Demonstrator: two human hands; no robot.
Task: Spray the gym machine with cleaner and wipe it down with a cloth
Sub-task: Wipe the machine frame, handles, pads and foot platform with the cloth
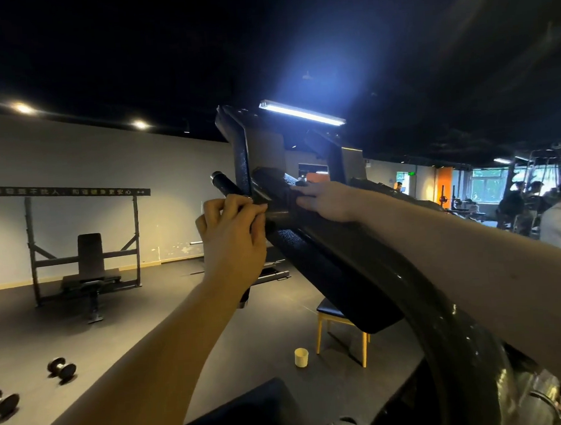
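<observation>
Dark floor (pixel 131 322) beneath black gym machine (pixel 325 259)

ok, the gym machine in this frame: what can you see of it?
The gym machine is black, metal by its look, with a pebbled finish. A broad beam slopes up from lower right to two upright posts, and a glossy curved tube sweeps round at lower right. A round handle with a pale end cap sticks out to the left. The left hand grips that handle. The right hand lies flat on top of the beam.
</observation>
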